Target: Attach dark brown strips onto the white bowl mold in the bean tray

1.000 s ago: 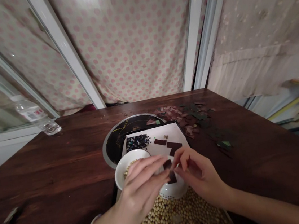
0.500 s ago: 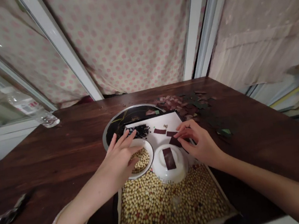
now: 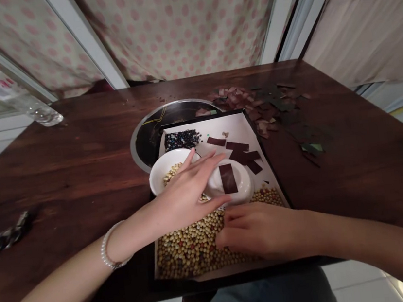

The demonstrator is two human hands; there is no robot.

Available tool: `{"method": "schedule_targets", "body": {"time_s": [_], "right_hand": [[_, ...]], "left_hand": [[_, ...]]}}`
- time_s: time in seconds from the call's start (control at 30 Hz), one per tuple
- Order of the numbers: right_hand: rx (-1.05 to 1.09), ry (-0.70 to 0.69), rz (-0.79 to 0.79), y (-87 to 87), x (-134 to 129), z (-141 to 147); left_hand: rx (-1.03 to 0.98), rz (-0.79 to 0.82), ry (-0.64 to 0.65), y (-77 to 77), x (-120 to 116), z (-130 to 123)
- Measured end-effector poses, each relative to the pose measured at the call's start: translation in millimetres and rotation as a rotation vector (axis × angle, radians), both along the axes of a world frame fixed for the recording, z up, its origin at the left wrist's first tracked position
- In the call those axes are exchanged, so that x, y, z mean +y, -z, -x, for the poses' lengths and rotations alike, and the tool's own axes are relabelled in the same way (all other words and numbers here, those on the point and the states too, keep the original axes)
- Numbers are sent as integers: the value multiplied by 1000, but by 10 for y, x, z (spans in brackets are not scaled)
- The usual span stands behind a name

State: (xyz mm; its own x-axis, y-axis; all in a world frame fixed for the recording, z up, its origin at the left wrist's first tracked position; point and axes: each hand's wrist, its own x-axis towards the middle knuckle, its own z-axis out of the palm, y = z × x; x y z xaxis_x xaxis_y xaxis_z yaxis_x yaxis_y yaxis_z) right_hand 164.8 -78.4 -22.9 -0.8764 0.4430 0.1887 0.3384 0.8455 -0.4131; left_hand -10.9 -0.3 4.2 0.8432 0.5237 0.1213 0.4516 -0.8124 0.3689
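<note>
My left hand (image 3: 191,184) reaches across a white bowl of pale beads (image 3: 158,171) to an overturned white bowl (image 3: 241,178). Its thumb lies along the near side of the overturned bowl and its fingers along the far side, gripping it. A dark brown paper strip (image 3: 228,178) rests on that bowl's base. Just below the bowl, my right hand (image 3: 258,229) is down at the pale round beads (image 3: 188,255), its fingers curled together. What those fingers hold, if anything, is hidden. Both bowls sit in a black-rimmed tray (image 3: 268,155).
Dark beads (image 3: 181,139) and brown paper strips (image 3: 239,156) lie in the tray's far part. Behind it is a round dark plate (image 3: 142,148). Paper scraps (image 3: 239,98) cover the table's back right. A clear bottle (image 3: 40,112) and a shiny dark object (image 3: 8,236) are at left.
My left hand has moved right, from the bead bowl onto the overturned bowl. My right hand has come from the paper strips to the beads near me. The view has tilted down.
</note>
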Motion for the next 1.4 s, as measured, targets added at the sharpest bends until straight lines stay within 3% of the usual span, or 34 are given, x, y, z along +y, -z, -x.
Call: {"method": "schedule_targets", "body": {"time_s": [0.13,0.37,0.77,0.93,1.07,1.13,1.27,1.4], "right_hand": [[-25,-10,0,-26,-15,-2],[115,-9,25,51,-40,11],[-61,-22,61,-8,-11,50],[121,31,256,-18,20,23],[361,182,386,-115,76,-57],[464,304,329,-155,135,-113],[512,528,7,-129,318,-212],[321,518,-99,-23,443,-222]], "left_hand": [[-3,-48,20,80,-7,-16],[-48,-90,33,102,-35,-31],[-119,-38,-33,116,-53,0],[-132,-11,-48,155,-34,30],[-149,10,-8,153,-24,43],[-145,13,-11,151,-25,38],[-149,-43,-15,162,-32,16],[-147,-72,-11,172,-37,3]]}}
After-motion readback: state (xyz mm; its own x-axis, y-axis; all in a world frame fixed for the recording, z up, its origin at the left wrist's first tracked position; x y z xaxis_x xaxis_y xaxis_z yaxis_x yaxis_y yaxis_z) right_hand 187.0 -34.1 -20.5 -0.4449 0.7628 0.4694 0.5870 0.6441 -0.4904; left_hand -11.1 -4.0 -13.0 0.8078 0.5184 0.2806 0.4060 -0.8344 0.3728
